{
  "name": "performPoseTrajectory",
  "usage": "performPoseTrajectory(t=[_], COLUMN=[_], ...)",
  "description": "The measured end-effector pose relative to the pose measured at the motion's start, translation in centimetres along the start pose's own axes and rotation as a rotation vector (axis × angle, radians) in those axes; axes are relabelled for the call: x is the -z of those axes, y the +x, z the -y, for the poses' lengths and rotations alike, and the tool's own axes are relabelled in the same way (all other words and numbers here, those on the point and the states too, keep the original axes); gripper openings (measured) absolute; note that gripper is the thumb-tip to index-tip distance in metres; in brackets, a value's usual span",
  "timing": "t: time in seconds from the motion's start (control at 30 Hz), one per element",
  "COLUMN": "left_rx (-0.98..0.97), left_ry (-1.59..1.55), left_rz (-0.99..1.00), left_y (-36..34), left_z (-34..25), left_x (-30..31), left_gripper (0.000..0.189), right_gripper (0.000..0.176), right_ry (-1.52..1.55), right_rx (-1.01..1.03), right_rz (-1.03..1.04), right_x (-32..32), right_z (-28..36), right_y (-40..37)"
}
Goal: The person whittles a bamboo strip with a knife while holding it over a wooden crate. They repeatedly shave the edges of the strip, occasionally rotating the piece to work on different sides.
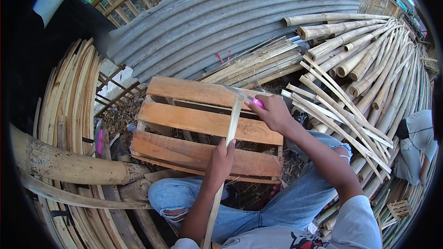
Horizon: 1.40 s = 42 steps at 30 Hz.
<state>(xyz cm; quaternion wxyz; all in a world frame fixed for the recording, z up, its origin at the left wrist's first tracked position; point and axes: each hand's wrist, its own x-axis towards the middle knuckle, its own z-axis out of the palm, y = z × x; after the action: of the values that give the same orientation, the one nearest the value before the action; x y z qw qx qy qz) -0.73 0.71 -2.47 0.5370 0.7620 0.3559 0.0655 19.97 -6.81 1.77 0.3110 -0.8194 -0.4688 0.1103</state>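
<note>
A long pale bamboo strip (234, 121) runs from the far part of a slatted wooden crate (198, 122) back toward my body. My left hand (221, 163) is closed round the strip over the crate's near slat. Farther along, my right hand (273, 113) is closed on a tool with a pink handle (257, 103). The tool's blade (235, 91) lies at the strip's far end, over the crate's top slat. The blade's edge is hard to make out.
Bamboo poles (364, 64) and loose split strips (341, 110) lie on the right. Split bamboo stands stacked (69, 97) on the left, beside a thick pole (78, 162). Corrugated sheeting (230, 14) stands behind. Another person (415, 143) is at the far right.
</note>
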Motion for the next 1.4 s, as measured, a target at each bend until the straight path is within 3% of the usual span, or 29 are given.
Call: performPoseTrajectory(t=[0.1,0.17,0.3,0.6,0.67,0.87,1.03,1.13,1.23,1.3,1.37,1.4], left_rx=[-0.105,-0.091,-0.035,-0.087,-0.056,-0.074,-0.085,-0.069,-0.105,-0.127,-0.117,0.02], left_ry=[0.232,0.631,0.732,0.692,0.651,0.572,0.576,0.547,0.497,0.488,0.195,-0.155], left_rz=[-0.122,-0.283,-0.272,-0.223,-0.178,-0.188,-0.195,-0.172,-0.138,-0.103,-0.036,0.099], left_y=[-0.6,-1.2,-0.9,-0.9,-1.3,-1.6,-1.4,-1.7,-2.3,-2.1,-1.6,-1.3], left_z=[-0.9,-2.0,-1.5,-1.0,-2.1,-2.4,-2.1,-2.2,-3.4,-3.6,-2.7,-2.1], left_x=[-0.1,-0.3,-0.6,-0.7,-0.6,-0.5,-0.3,-0.2,-0.8,-0.4,0.2,0.7], left_gripper=[0.028,0.028,0.025,0.024,0.024,0.027,0.029,0.03,0.03,0.031,0.03,0.03], right_gripper=[0.055,0.056,0.058,0.062,0.061,0.062,0.058,0.063,0.062,0.061,0.06,0.061], right_ry=[-0.113,-0.179,-0.255,-0.181,-0.202,-0.105,-0.152,-0.185,-0.347,-0.25,-0.204,-0.131], right_rx=[0.154,0.221,0.268,0.269,0.185,0.052,0.229,0.117,0.021,0.018,-0.024,-0.037], right_rz=[0.124,0.156,0.18,0.273,0.142,0.096,0.21,-0.043,0.111,0.093,0.131,0.142], right_x=[-1.4,-2.0,-2.8,-3.9,-3.7,-3.4,-4.7,-3.2,-3.1,-4.6,-4.6,-4.1], right_z=[1.4,2.3,2.5,2.0,1.3,-0.3,0.6,-2.1,-4.8,-3.8,-2.8,-2.5], right_y=[-2.4,-3.5,-3.9,-3.9,-2.4,-0.4,-2.8,0.9,1.8,0.2,-0.4,-0.4])
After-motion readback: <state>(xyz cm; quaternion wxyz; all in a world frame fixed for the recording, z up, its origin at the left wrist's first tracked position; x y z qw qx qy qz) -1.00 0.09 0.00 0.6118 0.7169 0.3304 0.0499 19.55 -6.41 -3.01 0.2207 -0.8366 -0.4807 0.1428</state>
